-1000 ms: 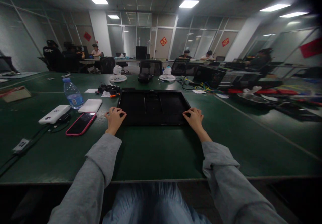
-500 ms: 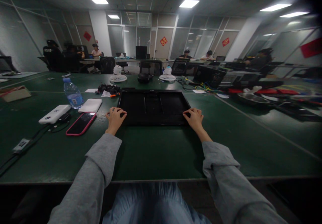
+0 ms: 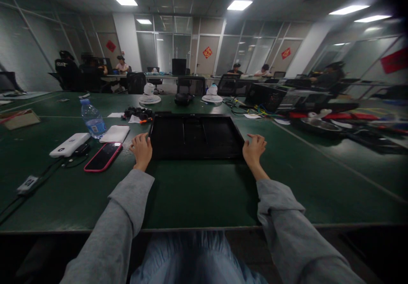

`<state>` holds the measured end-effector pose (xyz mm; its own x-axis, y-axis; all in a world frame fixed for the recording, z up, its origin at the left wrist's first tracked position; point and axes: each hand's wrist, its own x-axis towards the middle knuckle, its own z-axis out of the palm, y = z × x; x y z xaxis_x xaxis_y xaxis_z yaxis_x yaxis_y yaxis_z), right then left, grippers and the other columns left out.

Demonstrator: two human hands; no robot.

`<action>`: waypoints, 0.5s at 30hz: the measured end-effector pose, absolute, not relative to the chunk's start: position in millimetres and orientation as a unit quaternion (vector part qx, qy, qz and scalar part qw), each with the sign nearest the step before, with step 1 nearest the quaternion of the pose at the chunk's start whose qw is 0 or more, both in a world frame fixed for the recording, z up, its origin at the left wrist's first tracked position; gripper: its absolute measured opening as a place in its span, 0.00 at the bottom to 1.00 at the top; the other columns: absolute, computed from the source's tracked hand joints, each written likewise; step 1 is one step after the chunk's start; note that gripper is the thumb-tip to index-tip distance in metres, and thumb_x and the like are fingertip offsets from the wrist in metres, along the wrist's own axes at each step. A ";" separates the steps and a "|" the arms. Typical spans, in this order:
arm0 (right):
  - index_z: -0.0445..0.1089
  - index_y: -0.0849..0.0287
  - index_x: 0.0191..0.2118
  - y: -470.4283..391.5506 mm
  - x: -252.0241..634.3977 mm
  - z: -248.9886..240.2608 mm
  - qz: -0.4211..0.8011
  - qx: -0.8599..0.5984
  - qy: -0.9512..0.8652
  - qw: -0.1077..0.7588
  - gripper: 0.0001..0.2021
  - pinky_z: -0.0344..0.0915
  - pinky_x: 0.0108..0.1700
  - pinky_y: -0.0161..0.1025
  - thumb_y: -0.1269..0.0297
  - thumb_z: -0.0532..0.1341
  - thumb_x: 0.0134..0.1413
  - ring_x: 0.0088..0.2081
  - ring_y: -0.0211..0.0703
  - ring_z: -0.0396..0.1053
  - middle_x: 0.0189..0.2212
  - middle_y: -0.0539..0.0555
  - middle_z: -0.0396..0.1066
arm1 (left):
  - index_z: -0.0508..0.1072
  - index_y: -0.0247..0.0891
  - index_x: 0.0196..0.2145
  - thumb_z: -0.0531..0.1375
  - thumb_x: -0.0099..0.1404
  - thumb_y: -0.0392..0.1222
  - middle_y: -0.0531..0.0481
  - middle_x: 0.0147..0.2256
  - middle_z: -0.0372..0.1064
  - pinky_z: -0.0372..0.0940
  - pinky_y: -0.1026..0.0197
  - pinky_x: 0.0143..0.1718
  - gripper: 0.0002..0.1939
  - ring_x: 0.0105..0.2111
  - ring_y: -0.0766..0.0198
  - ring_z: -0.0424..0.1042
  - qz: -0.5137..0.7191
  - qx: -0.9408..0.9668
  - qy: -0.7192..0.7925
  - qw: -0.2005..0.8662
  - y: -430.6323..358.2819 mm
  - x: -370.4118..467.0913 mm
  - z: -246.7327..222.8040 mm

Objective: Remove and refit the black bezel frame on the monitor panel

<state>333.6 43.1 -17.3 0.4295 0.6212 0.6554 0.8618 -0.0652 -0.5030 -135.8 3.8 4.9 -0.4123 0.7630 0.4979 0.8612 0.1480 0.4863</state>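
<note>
A flat black rectangular tray-like panel (image 3: pixel 219 137) with a raised rim lies on the green table (image 3: pixel 197 194) in front of me. My left hand (image 3: pixel 142 150) is beside its left edge, fingers apart and holding nothing. At the right edge is my right hand (image 3: pixel 254 149), also open, its thumb and fingers spread. Both hands are close against the sides of the panel; whether they touch it is hard to tell. A phone with a pink case (image 3: pixel 103 156) lies left of my left hand.
To the left are a water bottle (image 3: pixel 93 120), a white power bank (image 3: pixel 70 144) and a white cloth (image 3: pixel 114 134). Two small white fans (image 3: pixel 149 97) stand behind the panel. Cables (image 3: pixel 261 110) and a metal pan (image 3: pixel 320 126) lie to the right. Several people sit farther back.
My fingers have come off the panel's front corners and opened. Both hands have shifted outward to its sides. The panel has stayed in place.
</note>
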 end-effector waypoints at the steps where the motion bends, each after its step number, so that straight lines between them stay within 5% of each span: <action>1: 0.71 0.59 0.57 43.6 335.4 -18.1 -0.135 -0.724 -0.504 0.451 0.22 0.61 0.57 0.61 0.66 0.53 0.60 0.60 0.64 0.59 0.60 0.69 0.63 | 0.71 0.37 0.64 0.50 0.78 0.43 0.32 0.64 0.67 0.57 0.33 0.65 0.22 0.66 0.40 0.61 -0.374 -0.525 -0.762 0.060 5.2 -137.7 4.0; 8: 0.71 0.68 0.58 51.3 344.1 -30.9 -0.035 -0.737 -0.555 0.385 0.24 0.62 0.61 0.59 0.62 0.53 0.63 0.57 0.63 0.65 0.54 0.72 0.70 | 0.69 0.36 0.65 0.50 0.79 0.45 0.34 0.60 0.74 0.63 0.40 0.62 0.23 0.60 0.43 0.72 -0.357 -0.554 -0.749 -0.064 14.3 -149.7 -7.4; 15: 0.73 0.63 0.57 53.9 346.2 -30.9 0.019 -0.717 -0.551 0.427 0.22 0.66 0.60 0.55 0.62 0.56 0.61 0.54 0.58 0.72 0.52 0.68 0.76 | 0.72 0.36 0.63 0.53 0.78 0.48 0.34 0.58 0.76 0.67 0.46 0.59 0.23 0.58 0.44 0.75 -0.357 -0.550 -0.753 -0.057 19.4 -155.1 -13.7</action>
<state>346.2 53.9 -30.9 0.3912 0.8065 0.4433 0.7741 -0.0279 -0.6324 -155.1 19.4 -13.7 -0.3882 0.8689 0.3071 0.7872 0.1394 0.6008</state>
